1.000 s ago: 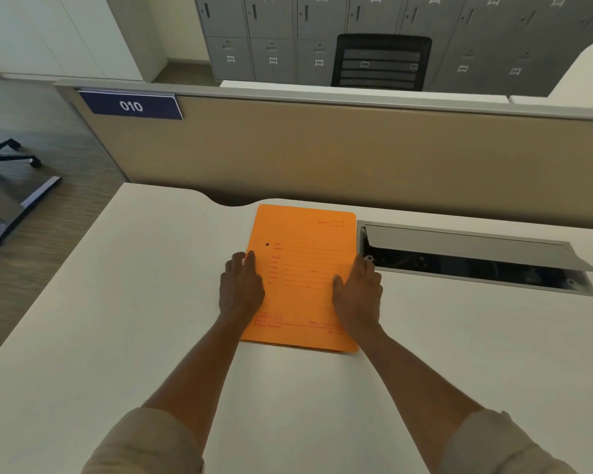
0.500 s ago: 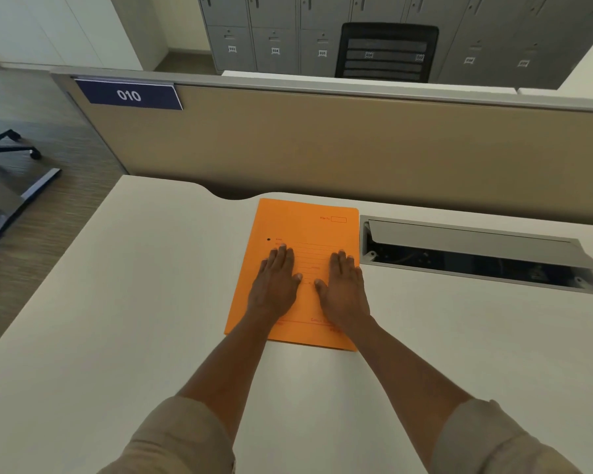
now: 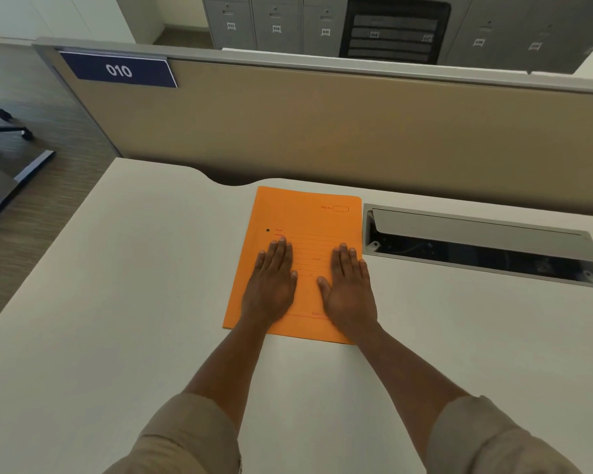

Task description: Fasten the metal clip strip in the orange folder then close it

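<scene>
The orange folder (image 3: 305,234) lies closed and flat on the white desk (image 3: 117,302), printed cover up, its right edge just beside the open cable tray (image 3: 486,248) set into the desktop. Both hands are down on it, palms flat. The left hand (image 3: 271,285) presses the left half of the cover, fingers together and pointing away. The right hand (image 3: 349,289) covers the right half, thumb angled inward, near the left thumb but apart. Neither hand grips anything; fingers are spread flat, nothing pinched or held. The clip strip is out of sight. Behind the desk stands a tan partition (image 3: 322,131) carrying a blue sign (image 3: 119,70) reading 010.
</scene>
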Demonstrator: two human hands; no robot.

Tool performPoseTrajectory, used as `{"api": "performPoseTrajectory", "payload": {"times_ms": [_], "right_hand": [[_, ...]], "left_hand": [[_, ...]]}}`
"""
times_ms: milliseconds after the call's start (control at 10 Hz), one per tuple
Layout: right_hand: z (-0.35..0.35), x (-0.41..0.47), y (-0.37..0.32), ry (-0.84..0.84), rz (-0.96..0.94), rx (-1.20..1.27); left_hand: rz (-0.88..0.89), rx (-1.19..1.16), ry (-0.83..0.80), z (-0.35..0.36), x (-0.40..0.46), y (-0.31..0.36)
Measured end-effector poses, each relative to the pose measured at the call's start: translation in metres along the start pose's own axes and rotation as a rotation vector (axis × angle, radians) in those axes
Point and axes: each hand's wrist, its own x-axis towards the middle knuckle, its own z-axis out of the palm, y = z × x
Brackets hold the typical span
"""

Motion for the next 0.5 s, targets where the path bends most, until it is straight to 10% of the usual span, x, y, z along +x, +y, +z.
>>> {"api": "performPoseTrajectory", "payload": {"times_ms": [500], "right_hand": [[-0.01, 0.001, 0.001, -0.066, -0.024, 0.039]], "left_hand": [[-0.005, 0.001, 0.003, -0.006, -0.001, 0.006]]}}
